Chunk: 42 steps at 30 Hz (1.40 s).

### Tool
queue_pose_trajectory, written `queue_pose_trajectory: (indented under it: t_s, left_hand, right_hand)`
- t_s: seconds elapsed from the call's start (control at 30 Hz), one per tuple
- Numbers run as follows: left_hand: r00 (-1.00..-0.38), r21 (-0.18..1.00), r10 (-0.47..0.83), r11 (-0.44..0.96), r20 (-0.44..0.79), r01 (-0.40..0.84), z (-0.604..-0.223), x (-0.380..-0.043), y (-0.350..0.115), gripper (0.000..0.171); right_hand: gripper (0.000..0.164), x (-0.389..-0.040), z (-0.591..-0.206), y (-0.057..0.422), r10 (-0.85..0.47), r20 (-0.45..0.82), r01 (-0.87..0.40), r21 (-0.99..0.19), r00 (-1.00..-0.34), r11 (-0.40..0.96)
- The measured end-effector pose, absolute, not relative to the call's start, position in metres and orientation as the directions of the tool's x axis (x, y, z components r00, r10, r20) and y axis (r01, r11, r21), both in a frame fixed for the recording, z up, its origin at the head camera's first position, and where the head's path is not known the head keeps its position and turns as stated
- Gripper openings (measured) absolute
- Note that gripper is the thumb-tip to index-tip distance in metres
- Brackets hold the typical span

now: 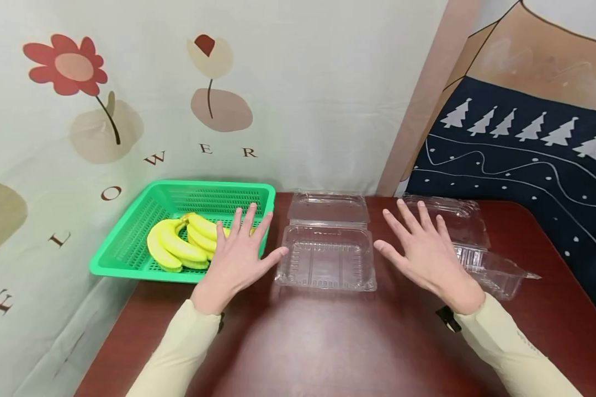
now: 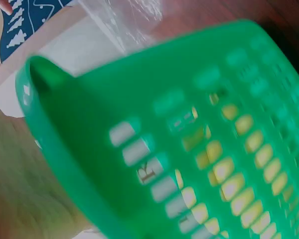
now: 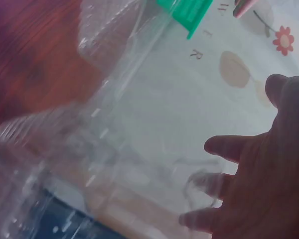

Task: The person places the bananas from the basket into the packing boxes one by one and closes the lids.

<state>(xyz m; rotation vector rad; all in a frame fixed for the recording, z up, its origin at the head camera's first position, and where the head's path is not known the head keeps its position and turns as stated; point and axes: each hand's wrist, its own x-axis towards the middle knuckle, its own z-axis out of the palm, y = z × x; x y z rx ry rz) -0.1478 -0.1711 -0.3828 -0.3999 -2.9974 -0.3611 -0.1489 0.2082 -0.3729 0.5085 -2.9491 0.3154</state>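
Note:
My left hand [image 1: 235,259], fingers spread, hovers at the right front of a green plastic basket [image 1: 124,242] and overlaps its edge in the head view. Inside the basket lie yellow bananas [image 1: 171,245] in bunches, partly hidden by that hand; they show through the slots in the left wrist view. Between the hands, a clear plastic clamshell box [image 1: 328,259] stands with its lid [image 1: 328,208] folded back. My right hand [image 1: 429,256], also spread and holding nothing, is in front of a second clear clamshell box [image 1: 494,270], whose lid [image 1: 457,218] is raised behind the fingers.
Everything stands on a dark red-brown table [image 1: 318,342]. A white flower-printed curtain [image 1: 318,110] hangs right behind the basket and boxes. At the right, a dark blue cloth with white trees [image 1: 526,165] borders the table's rounded edge.

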Motion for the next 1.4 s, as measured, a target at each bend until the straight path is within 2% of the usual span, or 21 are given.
queue_pose_trajectory:
  t_s: [0.53,0.83,1.03,1.4]
  left_hand:
    - [-0.981,0.184,0.151,0.968,0.125,0.172,-0.369,-0.139,-0.249,0.090]
    - [-0.981,0.105,0.142,0.982,0.133,0.156,-0.362,-0.142,-0.281,0.091]
    - [-0.974,0.052,0.190,0.979,0.120,0.198,-0.362,-0.148,-0.295,0.090]
    - [-0.925,0.068,0.379,0.923,0.031,0.380,-0.368,-0.169,-0.310,0.087]
  right_hand:
    - [0.078,-0.131,-0.383,0.156,-0.451,0.249,-0.493,-0.139,-0.857,0.859]
    - [0.081,-0.125,-0.387,0.119,-0.537,0.285,-0.581,-0.093,-0.794,0.809]
    - [0.079,-0.121,-0.392,0.093,-0.599,0.279,-0.637,-0.062,-0.750,0.769]
    - [0.079,-0.114,-0.399,0.048,-0.683,0.217,-0.705,-0.041,-0.698,0.708]
